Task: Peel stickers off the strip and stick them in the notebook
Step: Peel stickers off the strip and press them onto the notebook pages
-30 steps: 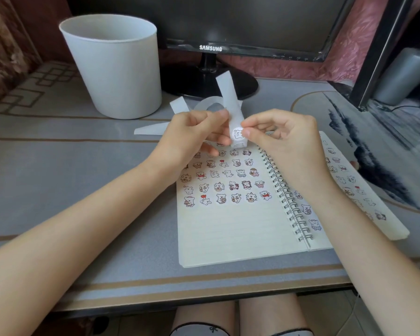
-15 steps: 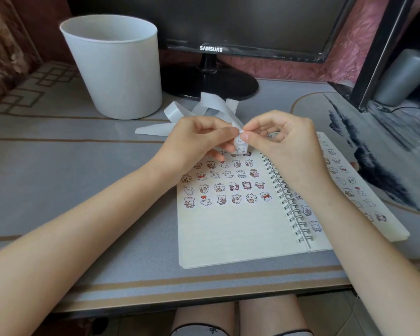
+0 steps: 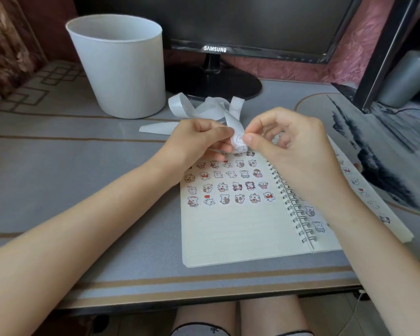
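The person's knees (image 3: 204,317) show nearest, below the front edge of the worktop (image 3: 155,283). Both forearms cross that edge and angle inward.

The open notebook (image 3: 228,236) lies flat, right of centre, its near corner close to the front edge. The lower part of its left page is bare lined paper, and rows of small bear stickers (image 3: 230,185) fill the upper part. The wire spiral (image 3: 295,207) runs diagonally beside the right forearm, which hides much of the right page. The widest room is left of the notebook, where the grey surface runs under the left forearm to the frame's edge.

Both hands hover over the notebook's far edge. The left hand (image 3: 199,139) pinches the strip (image 3: 238,141) between thumb and curled fingers. The right hand (image 3: 296,146) nips the strip's end with thumb and forefinger tips, its other fingers loosely curled.

From the hands the strip trails back into a loose white coil (image 3: 204,109) on the worktop, with one tail lying flat to the left.

The black monitor base (image 3: 211,81) sits just behind the coil. A white bin (image 3: 121,66) stands near it on the left, and the dark screen (image 3: 240,20) spans the back. On the right, an ink-painted mat (image 3: 378,151), a slanting dark post (image 3: 386,52) and a grey cylinder (image 3: 407,78) close that side in.
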